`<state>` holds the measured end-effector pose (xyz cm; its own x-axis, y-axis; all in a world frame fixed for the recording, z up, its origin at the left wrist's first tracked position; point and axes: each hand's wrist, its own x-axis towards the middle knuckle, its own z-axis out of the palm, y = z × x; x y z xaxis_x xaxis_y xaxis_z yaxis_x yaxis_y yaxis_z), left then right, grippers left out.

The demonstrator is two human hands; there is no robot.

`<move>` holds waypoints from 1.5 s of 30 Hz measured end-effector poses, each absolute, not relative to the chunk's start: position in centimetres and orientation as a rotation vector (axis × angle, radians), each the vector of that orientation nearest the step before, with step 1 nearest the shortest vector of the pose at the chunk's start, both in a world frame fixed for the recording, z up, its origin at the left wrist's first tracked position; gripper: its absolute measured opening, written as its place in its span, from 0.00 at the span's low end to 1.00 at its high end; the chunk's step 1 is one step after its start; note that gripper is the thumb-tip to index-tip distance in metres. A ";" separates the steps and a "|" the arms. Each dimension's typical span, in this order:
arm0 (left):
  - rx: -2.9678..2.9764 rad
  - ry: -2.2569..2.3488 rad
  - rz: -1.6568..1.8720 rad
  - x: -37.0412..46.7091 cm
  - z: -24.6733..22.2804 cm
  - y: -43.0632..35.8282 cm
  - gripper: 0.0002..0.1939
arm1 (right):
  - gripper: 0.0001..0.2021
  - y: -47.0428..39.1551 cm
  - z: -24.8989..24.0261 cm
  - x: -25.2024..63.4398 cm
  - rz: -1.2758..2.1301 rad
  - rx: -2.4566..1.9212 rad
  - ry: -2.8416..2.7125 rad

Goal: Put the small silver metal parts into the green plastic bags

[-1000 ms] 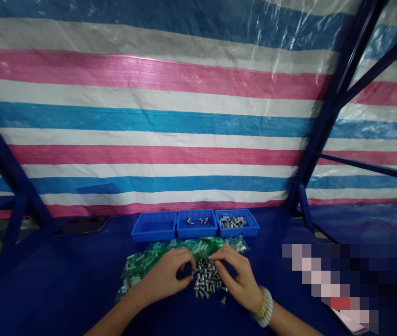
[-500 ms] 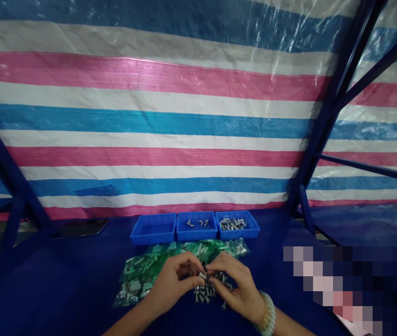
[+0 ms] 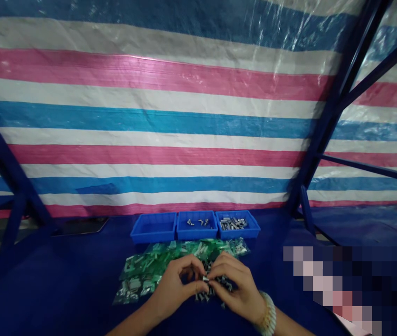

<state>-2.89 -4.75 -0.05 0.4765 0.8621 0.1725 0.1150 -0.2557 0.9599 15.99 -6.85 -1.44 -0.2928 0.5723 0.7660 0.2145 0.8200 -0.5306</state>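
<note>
My left hand (image 3: 175, 283) is closed, with thumb and forefinger pinching a small silvery metal piece (image 3: 205, 279). Opposite it, my right hand (image 3: 235, 282) is closed too, and its fingertips meet the right end of the same piece. Whether that end is a separate screw is hidden by the fingers. Loose screws (image 3: 203, 297) lie in a heap on the blue table under both hands, partly covered by them. Left of and behind the hands are clear and green plastic bags (image 3: 138, 277) of small metal parts.
Three blue bins stand in a row behind the bags: a bare left bin (image 3: 153, 227), a middle bin (image 3: 197, 232) with several screws, and a right bin (image 3: 239, 232) with short metal cylinders. A dark flat device (image 3: 84, 226) lies back left. Blue frame posts (image 3: 319, 135) flank the table.
The metal piece has tilted and shifted slightly right between my fingertips, showing less of itself. My right fingers have closed in nearer to it. Bins and bags stay put.
</note>
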 end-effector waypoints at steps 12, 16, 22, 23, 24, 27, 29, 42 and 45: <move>1.679 0.893 1.107 -1.8 -0.2 -6.1 0.04 | 0.04 -6.8 -1.6 15.9 0.403 -0.699 -1.811; 1.808 0.883 1.209 -1.9 -0.7 -6.2 0.03 | 0.05 -6.8 -1.8 15.6 0.412 -0.694 -1.845; 2.065 0.915 1.298 -2.3 0.4 -4.8 0.04 | 0.09 -6.6 -1.8 15.6 0.410 -0.667 -1.846; 2.105 0.927 1.329 -2.3 1.0 -3.9 0.04 | 0.09 -6.5 -1.9 15.7 0.406 -0.678 -1.836; 2.148 0.946 1.358 -2.3 1.5 -2.7 0.04 | 0.10 -6.5 -1.9 15.8 0.404 -0.691 -1.828; 2.310 1.026 1.333 -2.3 2.8 1.3 0.06 | 0.11 -6.1 -2.0 16.1 0.383 -0.720 -1.811; 2.384 1.118 1.281 -2.4 3.0 3.2 0.11 | 0.11 -5.9 -2.1 16.3 0.371 -0.733 -1.803; 2.851 0.977 0.393 -5.7 0.1 -2.6 0.08 | 0.11 -6.4 -1.9 16.3 0.390 -0.738 -1.790; 2.922 1.023 0.322 -5.4 -0.6 -2.3 0.09 | 0.10 -6.3 -2.2 16.3 0.394 -0.742 -1.791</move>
<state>-5.38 -2.33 -0.57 0.7625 0.6200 0.1848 0.6141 -0.7835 0.0947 16.31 -6.33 -2.16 -0.2002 0.6569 0.7269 0.2913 0.7483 -0.5959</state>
